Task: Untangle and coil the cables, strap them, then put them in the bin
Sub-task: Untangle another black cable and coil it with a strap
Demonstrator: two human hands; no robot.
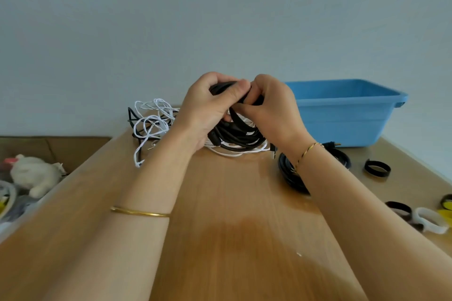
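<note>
Your left grip (208, 110) and right grip (271, 107) are both clamped round the top of the black cable (234, 134), raised just above the far tabletop (220, 203), its loops drooping onto white cord; make each loop the same size and feed slack gently, never yanking; the smooth round cable looks springy, the white braided tangle (151, 120) limp; flat looped straps (376, 167) lie to the right; the blue plastic bin (342, 110) stands beyond.

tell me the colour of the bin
The bin is light blue; the head view shows it.
</note>
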